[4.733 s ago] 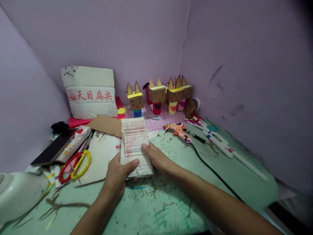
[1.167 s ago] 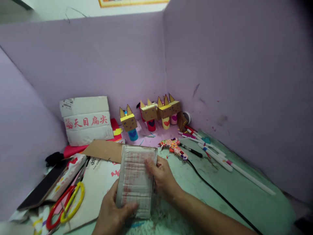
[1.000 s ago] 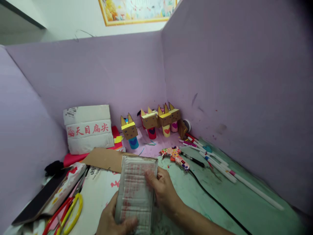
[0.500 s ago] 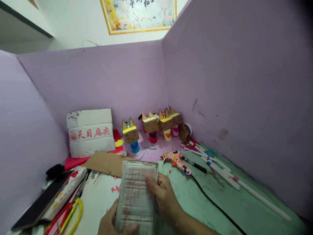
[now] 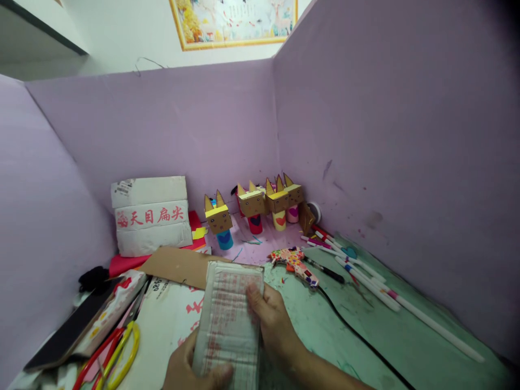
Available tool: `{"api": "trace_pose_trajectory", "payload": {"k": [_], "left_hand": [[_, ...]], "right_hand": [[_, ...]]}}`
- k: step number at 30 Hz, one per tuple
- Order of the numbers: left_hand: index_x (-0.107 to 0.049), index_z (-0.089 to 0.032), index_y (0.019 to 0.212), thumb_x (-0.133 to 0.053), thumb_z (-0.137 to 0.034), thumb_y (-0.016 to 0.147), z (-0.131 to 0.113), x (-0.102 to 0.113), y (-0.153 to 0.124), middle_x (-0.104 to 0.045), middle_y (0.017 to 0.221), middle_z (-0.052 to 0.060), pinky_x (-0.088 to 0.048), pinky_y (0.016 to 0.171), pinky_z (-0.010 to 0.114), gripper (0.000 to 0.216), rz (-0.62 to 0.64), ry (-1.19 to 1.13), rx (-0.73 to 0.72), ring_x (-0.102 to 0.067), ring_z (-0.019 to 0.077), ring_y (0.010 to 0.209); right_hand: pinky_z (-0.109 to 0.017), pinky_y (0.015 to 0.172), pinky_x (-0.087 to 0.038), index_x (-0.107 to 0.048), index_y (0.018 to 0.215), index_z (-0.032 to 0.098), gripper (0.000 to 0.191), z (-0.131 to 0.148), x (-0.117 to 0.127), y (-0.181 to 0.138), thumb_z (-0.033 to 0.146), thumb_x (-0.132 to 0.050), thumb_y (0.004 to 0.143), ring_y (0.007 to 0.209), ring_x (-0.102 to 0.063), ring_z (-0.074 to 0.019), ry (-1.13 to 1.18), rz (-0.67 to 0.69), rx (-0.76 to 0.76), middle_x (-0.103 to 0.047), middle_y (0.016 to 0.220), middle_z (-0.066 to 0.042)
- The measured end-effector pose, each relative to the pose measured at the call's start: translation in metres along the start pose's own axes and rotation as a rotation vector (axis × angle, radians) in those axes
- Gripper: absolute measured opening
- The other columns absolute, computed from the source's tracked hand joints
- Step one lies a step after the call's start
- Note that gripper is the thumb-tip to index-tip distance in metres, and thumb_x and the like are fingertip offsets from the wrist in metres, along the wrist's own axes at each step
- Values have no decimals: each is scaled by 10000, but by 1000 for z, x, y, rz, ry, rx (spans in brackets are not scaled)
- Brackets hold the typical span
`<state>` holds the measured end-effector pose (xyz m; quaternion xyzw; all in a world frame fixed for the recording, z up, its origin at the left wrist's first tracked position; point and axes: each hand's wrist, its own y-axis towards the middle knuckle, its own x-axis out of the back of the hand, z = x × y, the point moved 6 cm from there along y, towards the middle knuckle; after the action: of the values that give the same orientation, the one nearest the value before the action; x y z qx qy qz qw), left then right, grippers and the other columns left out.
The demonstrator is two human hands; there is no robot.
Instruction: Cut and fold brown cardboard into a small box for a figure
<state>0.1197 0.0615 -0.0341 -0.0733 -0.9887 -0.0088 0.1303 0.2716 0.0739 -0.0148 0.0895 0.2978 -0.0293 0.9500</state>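
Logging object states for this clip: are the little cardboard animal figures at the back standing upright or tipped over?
Upright. The cardboard figures stand on their coloured tube bases with pointed ears up, in a row along the purple back wall.

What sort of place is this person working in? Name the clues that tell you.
Most likely a craft desk inside purple partition walls. Clues: finished cardboard animal figures at the back, a patterned glue gun, marker pens and scissors, while both hands fold printed cardboard.

Card (image 5: 229, 319): flat white cardboard piece, red grid print on top face, looks folded or doubled at the edges. Lies lengthwise away from the viewer, low over the worktop; near end cut off.
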Motion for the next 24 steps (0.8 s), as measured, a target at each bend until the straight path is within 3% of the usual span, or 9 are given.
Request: {"api": "trace_pose_trajectory", "payload": {"k": [4, 7, 11, 14, 18, 24], "left_hand": [[-649, -118, 953, -769, -396, 515, -5, -11, -5, -723, 879, 102, -531, 670, 370, 532, 129, -55, 111, -655, 298, 761], [-640, -98, 934, -781, -300, 489, -3, -13, -3, -719, 862, 108, -524, 638, 343, 509, 103, -159, 229, -654, 273, 731], [-635, -83, 887, -793, -213, 424, 3, -12, -3, -714, 769, 89, -513, 595, 324, 506, 73, -285, 343, -644, 238, 644], [-632, -77, 892, -798, -183, 419, 5, -11, -3, -712, 766, 87, -509, 592, 317, 512, 60, -342, 377, -637, 221, 625], [-627, -68, 936, -799, -163, 437, 5, -9, -2, -718, 794, 96, -515, 614, 327, 537, 21, -390, 407, -648, 223, 642], [-632, -68, 991, -819, -185, 453, 6, -9, -1, -722, 859, 115, -514, 634, 322, 582, 22, -420, 410, -661, 240, 704]], "right_hand": [[-385, 726, -511, -659, 875, 116, 433, -10, 11, 3, 520, -634, 721, 743, -662, -249, -55, -93, -115, -711, 762, -83], [-387, 749, -515, -652, 856, 129, 340, -23, 16, 6, 429, -662, 697, 763, -669, -243, 46, -129, -263, -719, 757, -73], [-375, 770, -515, -655, 896, 145, 303, -30, 15, 5, 240, -719, 616, 772, -670, -226, 43, -53, -365, -728, 825, -61], [-360, 676, -532, -652, 860, 147, 306, -31, 16, 0, 146, -724, 562, 683, -665, -212, -33, -54, -452, -728, 796, -57], [-320, 528, -521, -641, 804, 149, 210, -38, 16, -7, 145, -693, 601, 565, -639, -187, -132, -68, -571, -718, 709, -48], [-306, 531, -516, -645, 774, 141, 177, -48, 19, -6, 124, -675, 601, 556, -632, -177, -193, -78, -581, -718, 698, -49]]}}
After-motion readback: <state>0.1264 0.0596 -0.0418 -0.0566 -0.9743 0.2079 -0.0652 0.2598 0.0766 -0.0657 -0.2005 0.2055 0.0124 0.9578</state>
